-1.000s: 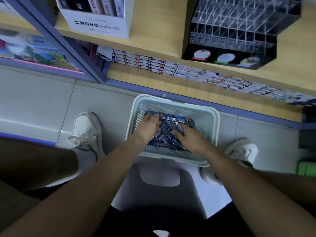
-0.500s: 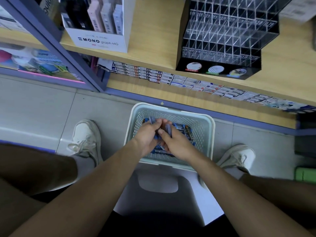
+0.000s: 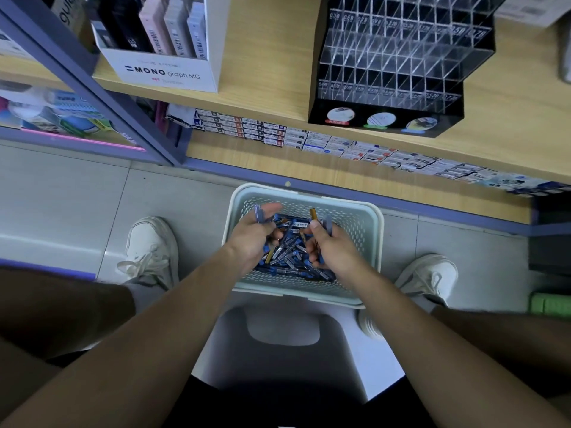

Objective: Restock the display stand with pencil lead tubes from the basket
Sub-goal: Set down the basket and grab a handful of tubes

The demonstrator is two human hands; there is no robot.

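While the person sat over a pale stool (image 3: 284,366), both bare arms reached down to the basket (image 3: 377,230), a light-green perforated one that lay just beyond the stool, between a white left shoe (image 3: 151,248) and a white right shoe (image 3: 429,274) on the grey tiled floor (image 3: 77,196). Most of the pencil lead tubes (image 3: 289,253) lay in a loose, criss-crossed heap on the basket's bottom, mostly blue, with a few yellow-orange ends among them.

The left hand (image 3: 251,234) was over the basket's left half with its fingers curled round a small bunch of the tubes; one blue end stuck up beside the thumb, which pointed toward the right. The right hand (image 3: 329,247) was over the right half and gripped a few tubes of its own — a blue end showed above the knuckles and an orange-tipped one stood just past the thumb. The two hands were near each other but apart, with the heap visible between them.

Up on the wooden shelf (image 3: 272,72), well apart from the basket, stood the display stand (image 3: 398,60): a clear grid of slanted compartments on a black base, with small white size labels along its rows. To its left sat a white carton (image 3: 168,74) printed "MONO graph MG", holding upright packs. On the lower shelf a row of small flat boxes (image 3: 309,140) ran along the edge, and a green object (image 3: 550,304) showed at the far right — too blurred to identify.
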